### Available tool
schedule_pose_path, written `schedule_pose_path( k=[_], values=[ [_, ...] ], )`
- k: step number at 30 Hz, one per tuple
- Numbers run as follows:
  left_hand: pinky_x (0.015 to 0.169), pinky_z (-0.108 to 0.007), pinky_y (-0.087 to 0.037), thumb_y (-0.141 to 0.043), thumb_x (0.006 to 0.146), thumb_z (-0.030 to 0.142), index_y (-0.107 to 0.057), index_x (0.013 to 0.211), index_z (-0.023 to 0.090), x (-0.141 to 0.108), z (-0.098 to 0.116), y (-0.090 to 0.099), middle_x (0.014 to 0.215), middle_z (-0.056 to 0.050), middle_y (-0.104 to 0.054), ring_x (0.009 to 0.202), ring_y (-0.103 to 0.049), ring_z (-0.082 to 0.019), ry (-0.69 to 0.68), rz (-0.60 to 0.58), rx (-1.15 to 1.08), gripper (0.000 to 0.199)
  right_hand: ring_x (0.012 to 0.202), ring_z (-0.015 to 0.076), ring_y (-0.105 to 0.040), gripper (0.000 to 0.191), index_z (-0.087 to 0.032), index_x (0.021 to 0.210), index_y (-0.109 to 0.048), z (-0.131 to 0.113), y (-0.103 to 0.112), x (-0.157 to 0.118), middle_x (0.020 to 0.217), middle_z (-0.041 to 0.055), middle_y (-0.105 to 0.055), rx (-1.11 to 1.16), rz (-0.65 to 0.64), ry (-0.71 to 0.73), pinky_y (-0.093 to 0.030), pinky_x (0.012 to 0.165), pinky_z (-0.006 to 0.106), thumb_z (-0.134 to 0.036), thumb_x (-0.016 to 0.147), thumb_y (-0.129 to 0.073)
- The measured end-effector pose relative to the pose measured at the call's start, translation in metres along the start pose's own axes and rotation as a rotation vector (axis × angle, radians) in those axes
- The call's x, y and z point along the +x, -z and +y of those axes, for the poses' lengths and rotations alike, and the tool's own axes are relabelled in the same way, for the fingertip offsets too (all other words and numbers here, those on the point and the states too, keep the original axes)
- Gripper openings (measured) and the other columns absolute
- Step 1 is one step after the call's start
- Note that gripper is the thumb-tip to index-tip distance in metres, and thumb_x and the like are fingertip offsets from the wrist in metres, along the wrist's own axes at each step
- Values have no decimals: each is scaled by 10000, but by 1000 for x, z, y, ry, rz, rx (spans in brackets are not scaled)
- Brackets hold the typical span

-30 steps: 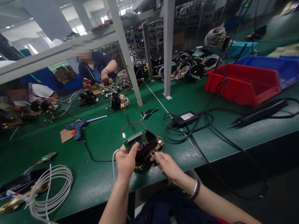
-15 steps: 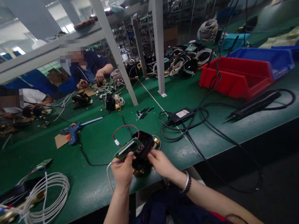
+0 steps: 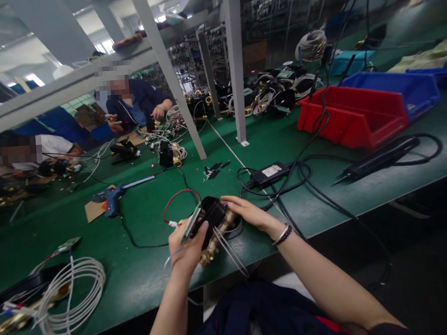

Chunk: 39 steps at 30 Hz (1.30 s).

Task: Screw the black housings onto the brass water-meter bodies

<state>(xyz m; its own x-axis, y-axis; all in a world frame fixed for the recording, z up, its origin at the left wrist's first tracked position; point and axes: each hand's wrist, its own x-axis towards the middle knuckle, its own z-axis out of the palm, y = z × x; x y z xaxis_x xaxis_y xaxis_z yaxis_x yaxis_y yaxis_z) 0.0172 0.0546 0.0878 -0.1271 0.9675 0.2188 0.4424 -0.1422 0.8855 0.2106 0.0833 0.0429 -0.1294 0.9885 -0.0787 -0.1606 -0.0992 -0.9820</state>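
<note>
Green workbench (image 3: 146, 208), lower centre of frame: left hand (image 3: 185, 247), fingers curled, grips circuit board (image 3: 192, 224) and black case (image 3: 215, 212); right hand (image 3: 249, 212), fingers nearly straight, touches brass pipe (image 3: 211, 251), seemingly attached already; board apparently unseated.

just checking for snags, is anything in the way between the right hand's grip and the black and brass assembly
Nothing visible is in the way: the right hand's grip appears to touch the brass end of the black and brass assembly. The pale cables trail off its near side, clear of those fingers.
</note>
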Motion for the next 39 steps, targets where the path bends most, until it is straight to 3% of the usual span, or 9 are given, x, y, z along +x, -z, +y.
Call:
schedule_pose_path(
  k=[6,11,14,19,24,28,31,34,39],
  values=[
    [865,-357,-508,-819,535,321,-652,712,221,-1,-12,26,683,-33,-691,851,-670,-239,176,274,-102,263,667,183,-629,566,-133,775,-665,-6,-1,-12,745,67,-671,138,-111,-88,-512,614,314,-683,695,-557],
    [949,-384,-457,-819,519,356,-671,718,210,0,-11,29,737,-45,-705,892,-662,-248,150,306,-63,288,364,54,-368,427,-157,704,-567,-19,5,-25,470,-77,-459,157,127,-17,-313,363,190,-540,607,-730],
    [883,-371,-494,-815,498,346,-688,673,219,-2,0,23,708,-46,-705,820,-671,-254,176,253,-39,251,354,54,-365,402,-168,757,-552,-30,-7,-42,447,-95,-413,157,231,34,-294,346,183,-527,652,-699],
    [722,-322,-525,-759,546,315,-701,639,243,-4,6,16,668,-27,-694,684,-655,-226,34,131,-66,132,348,92,-466,428,-182,725,-494,-20,-30,-69,516,-59,-495,153,23,-175,-422,332,231,-595,683,-598],
    [755,-313,-497,-699,636,301,-737,773,271,-3,4,20,767,-33,-714,718,-638,-208,-201,-52,18,145,441,111,-562,384,-209,803,-417,12,-22,-66,625,-61,-535,25,209,-146,-412,319,185,-521,702,-618],
    [744,-313,-493,-661,689,344,-734,771,251,-4,9,23,777,-43,-718,730,-640,-211,-176,-193,30,144,351,75,-476,441,-204,998,-432,19,-19,-60,688,-48,-593,5,269,-116,-300,268,160,-463,706,-636],
    [702,-298,-510,-621,738,448,-696,652,224,-8,11,20,673,-37,-695,671,-641,-198,12,-156,-73,251,365,78,-470,458,-176,941,-495,18,-27,-62,625,-39,-583,51,265,-118,-322,297,171,-513,673,-653],
    [754,-315,-521,-601,744,537,-675,685,193,-13,10,14,685,-48,-696,705,-658,-205,174,30,-253,357,445,108,-536,478,-162,804,-548,22,-41,-73,593,-6,-585,130,206,-151,-443,404,220,-608,659,-639],
    [765,-335,-530,-594,693,642,-650,794,158,-20,18,8,695,-55,-686,753,-664,-222,245,169,-510,497,884,235,-648,525,-161,889,-612,33,-51,-97,969,111,-651,463,298,-263,-551,686,335,-620,644,-685]
  ],
)
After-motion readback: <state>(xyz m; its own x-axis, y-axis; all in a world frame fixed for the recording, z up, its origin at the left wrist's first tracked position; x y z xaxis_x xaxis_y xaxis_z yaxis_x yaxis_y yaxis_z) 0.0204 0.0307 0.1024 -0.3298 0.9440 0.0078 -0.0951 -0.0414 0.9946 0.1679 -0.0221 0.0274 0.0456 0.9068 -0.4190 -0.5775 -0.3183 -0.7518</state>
